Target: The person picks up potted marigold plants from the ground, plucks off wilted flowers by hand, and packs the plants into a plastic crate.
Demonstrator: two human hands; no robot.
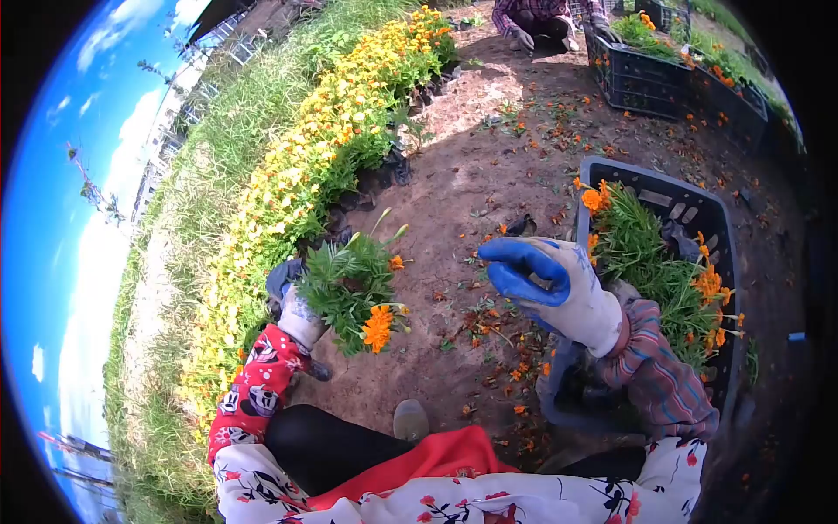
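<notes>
Orange-flowered plant (345, 284) sits in your left hand's grasp (297, 307), above soil (454, 214); your right hand (559, 284) curls loosely, seemingly empty, near the crate (650, 181). Squeezing too hard could bruise foliage.

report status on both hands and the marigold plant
Left hand gripping orange-flowered marigold plant. Right hand loosely curled, nothing visible in it. Right forearm blocking view of part of marigold crate.

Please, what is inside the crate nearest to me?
The crate holds orange-flowered plants. The right hand and sleeve cover part of its inside; what lies there is hidden.
</notes>
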